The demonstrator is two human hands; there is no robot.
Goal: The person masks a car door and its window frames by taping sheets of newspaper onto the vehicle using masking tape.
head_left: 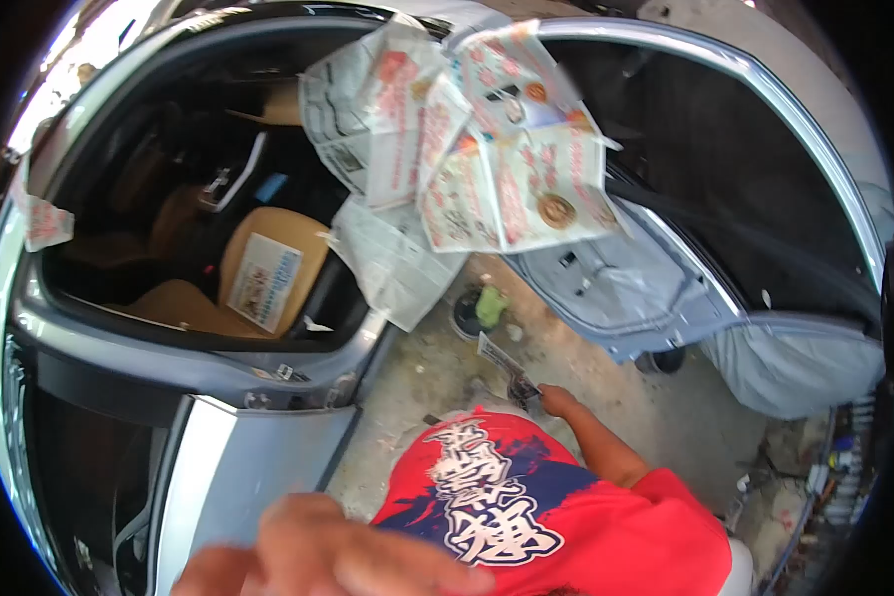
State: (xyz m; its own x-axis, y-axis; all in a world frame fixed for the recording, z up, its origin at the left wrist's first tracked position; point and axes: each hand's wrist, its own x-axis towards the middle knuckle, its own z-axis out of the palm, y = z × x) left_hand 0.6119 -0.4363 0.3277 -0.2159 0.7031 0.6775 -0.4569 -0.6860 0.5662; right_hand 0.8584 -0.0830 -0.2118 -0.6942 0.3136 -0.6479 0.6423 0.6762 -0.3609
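Note:
My right hand reaches out beyond the red shirt, its fingers closed around a flat, narrow object. The object has a pale edge and a dark part near my fingers; I cannot make out its kind. Very near the camera at the bottom, my left hand is slightly blurred, with bent fingers apart and nothing visible in them. Ahead of my right hand stands a dark bucket with a green cloth over its rim. Newspaper sheets hang over the car body between the door openings.
An open front door stands to the right, its inner side exposed. On the left is another door. A printed sheet lies on the tan seat. Grey sheeting hangs at right, above tools or parts along the concrete floor.

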